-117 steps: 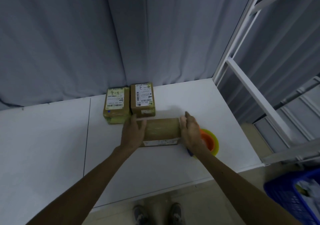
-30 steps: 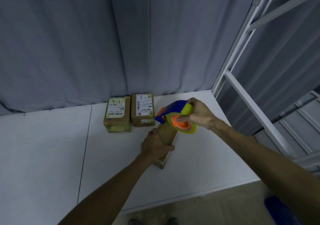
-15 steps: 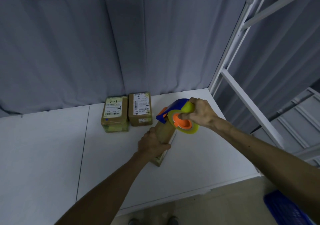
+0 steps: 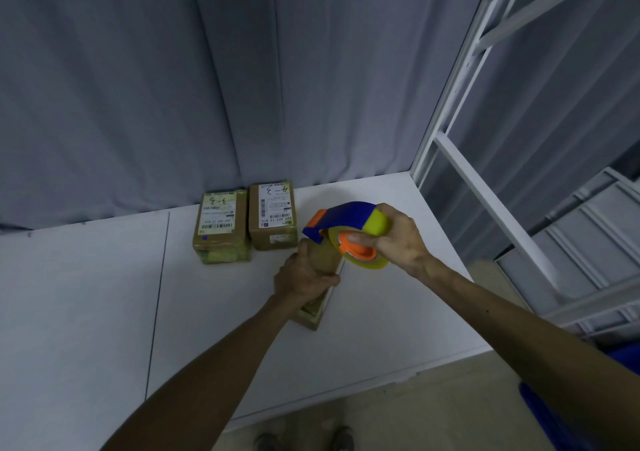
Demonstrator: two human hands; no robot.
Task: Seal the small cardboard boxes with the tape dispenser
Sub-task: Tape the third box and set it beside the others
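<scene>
Cardboard box (image 4: pixel 320 279) mid-frame, on edge, gripped by left hand (image 4: pixel 303 277); right hand (image 4: pixel 391 242) grips tape dispenser (image 4: pixel 349 232) at its top end. Taping step starting; next, likely pull tape down along the seam.

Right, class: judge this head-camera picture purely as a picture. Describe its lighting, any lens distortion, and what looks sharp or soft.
Head view: dim, bluish light, no glare on the table; the wide lens makes the white frame lean; handwriting on the labelled boxes reads, small print blurs; the box in the left hand looks dark and soft.
</scene>
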